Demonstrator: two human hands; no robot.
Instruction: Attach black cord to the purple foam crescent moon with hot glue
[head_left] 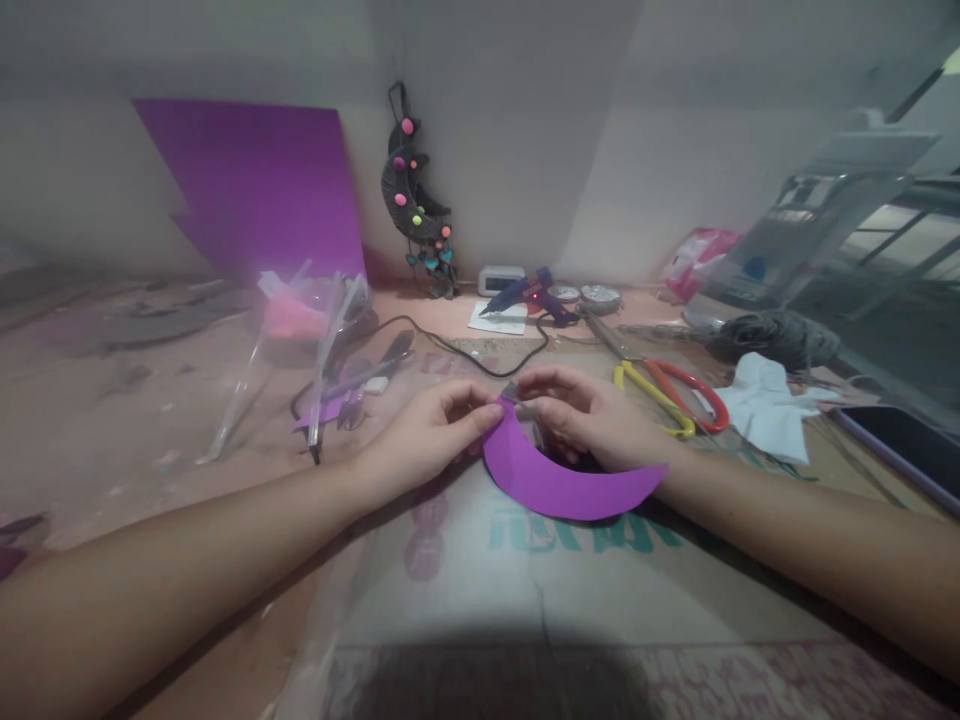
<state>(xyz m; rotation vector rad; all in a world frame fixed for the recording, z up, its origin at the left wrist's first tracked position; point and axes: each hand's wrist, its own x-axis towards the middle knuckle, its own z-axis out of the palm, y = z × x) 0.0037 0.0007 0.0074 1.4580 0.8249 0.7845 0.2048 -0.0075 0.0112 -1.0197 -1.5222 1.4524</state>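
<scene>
A purple crescent-shaped cutout (559, 478) lies on a printed cardboard sheet (525, 570) in the middle of the table. My left hand (431, 430) pinches its upper tip, fingers curled together. My right hand (581, 415) is curled over the same tip from the right, fingertips pressed on something small and grey that I cannot make out. Both forearms reach in from the bottom corners.
A glue gun (529, 293) with its black cord stands at the back, beside a decorated dark crescent hanging (416, 200) on the wall. Red and yellow scissors (667, 385), white tissue (765, 400), grey yarn (780, 338), a phone (900, 445), glue sticks (322, 350) and a purple sheet (262, 185) surround the work area.
</scene>
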